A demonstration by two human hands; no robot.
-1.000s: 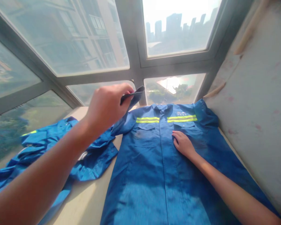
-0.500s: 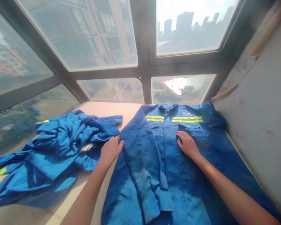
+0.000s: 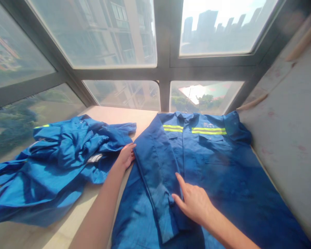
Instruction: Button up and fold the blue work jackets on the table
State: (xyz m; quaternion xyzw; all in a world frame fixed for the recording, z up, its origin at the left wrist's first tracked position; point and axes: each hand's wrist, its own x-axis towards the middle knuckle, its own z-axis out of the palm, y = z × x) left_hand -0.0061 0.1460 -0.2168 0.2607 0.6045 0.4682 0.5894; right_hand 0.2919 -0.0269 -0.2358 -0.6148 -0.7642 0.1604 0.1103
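A blue work jacket with yellow reflective chest bands lies spread front up, its collar toward the window. One sleeve is folded inward across the front, the cuff pointing toward me. At this sleeve's outer edge, near the shoulder, my left hand is closed with bent fingertips on the fabric. My right hand is over the folded sleeve near its lower part. Its index finger and thumb are spread apart and the other fingers curl under; nothing is gripped in it.
Left of the jacket lies a second blue garment, crumpled, with yellow strips and a whitish patch. Both rest on a pale surface. Framed window panes rise behind, and a light wall borders the right side.
My right hand has moved from the chest pocket down and left to the folded sleeve, its index finger now extended. My left hand has stayed at the sleeve's edge, shifting slightly.
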